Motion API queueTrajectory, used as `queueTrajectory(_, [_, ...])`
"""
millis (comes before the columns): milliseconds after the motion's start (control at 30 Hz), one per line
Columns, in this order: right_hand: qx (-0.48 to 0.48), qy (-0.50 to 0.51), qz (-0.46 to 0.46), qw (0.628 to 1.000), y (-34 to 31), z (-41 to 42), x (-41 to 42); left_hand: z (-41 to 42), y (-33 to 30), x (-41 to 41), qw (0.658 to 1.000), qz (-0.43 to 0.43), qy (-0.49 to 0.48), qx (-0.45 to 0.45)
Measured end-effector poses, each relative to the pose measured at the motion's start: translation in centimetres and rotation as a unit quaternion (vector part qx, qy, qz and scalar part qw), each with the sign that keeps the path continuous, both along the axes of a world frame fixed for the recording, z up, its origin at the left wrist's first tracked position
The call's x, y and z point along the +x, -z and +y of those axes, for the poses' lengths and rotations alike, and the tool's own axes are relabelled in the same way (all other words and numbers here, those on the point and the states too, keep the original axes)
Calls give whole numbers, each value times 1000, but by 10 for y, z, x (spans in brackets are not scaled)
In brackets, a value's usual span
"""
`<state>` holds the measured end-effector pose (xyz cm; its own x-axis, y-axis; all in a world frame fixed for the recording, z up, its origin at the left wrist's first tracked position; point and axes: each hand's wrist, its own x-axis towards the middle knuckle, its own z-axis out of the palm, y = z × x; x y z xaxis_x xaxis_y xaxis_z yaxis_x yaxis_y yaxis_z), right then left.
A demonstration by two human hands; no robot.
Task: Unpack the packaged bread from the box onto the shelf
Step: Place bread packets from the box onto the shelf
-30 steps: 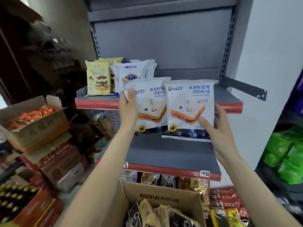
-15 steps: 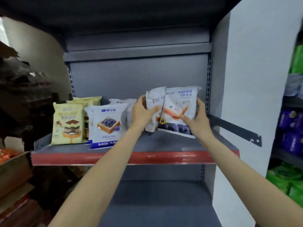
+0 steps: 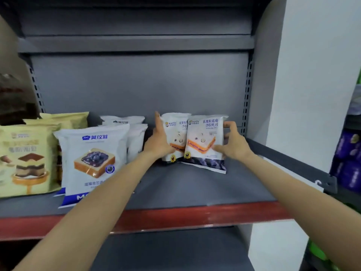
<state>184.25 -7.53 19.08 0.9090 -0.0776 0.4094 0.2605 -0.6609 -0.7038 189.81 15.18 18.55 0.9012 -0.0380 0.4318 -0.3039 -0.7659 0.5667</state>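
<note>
The 2 blueberry-toast packets stand side by side on the grey shelf [image 3: 195, 190], toward its back panel and right of the blue-and-white packet [image 3: 93, 159]. Their long axes run upright, leaning slightly, and the right packet [image 3: 205, 141] overlaps the front of the left packet [image 3: 174, 133]. The left hand [image 3: 159, 140] lies against the left packet's outer side, fingers straight and pointing up, thumb across its face, so it presses rather than clasps. The right hand [image 3: 232, 144] has curled fingers round the right packet's outer edge and thumb on its front, gripping it. Each hand is nearest its own packet, so the coming release is probably a matter of drawing both hands outward and back, away from the pair.

The packets are glossy, soft plastic pillows with crimped top seams (puffed with air, likely to tip if nudged); whether their bottom edges sit flat on the shelf is hard to tell. The shelf is smooth painted metal with a red front lip [image 3: 175, 218]. A yellow cake packet [image 3: 27, 159] stands furthest left of the blue-and-white one
</note>
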Motion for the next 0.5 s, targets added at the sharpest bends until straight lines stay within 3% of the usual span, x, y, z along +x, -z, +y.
queueTrajectory(133, [20,7,-11,1000,1,-5,4,1,-5,8,996,-35,-52,59])
queueTrajectory(333, [103,-35,-29,994,0,-10,7,-8,-13,20,989,-7,-142,-36])
queueTrajectory(500, [126,-119,7,985,-7,14,7,-14,-24,13,980,76,-2,-186])
